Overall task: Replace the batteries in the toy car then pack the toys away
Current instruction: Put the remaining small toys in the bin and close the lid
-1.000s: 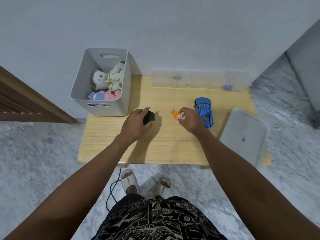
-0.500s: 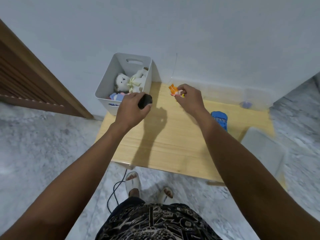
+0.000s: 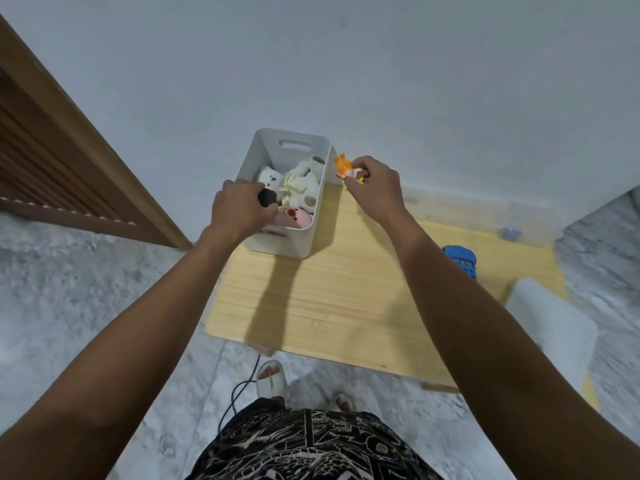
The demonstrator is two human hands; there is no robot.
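Now the left hand grips a small black toy over the grey bin at upper centre; the right hand pinches an orange figure just outside its rim, so releasing early could drop it onto the table. The blue toy car waits at right.

The bin stood open-topped against the wall, its floor crowded with soft toys. Right of it the tabletop lay bare as far as the blue car and the lid near the table's right end.
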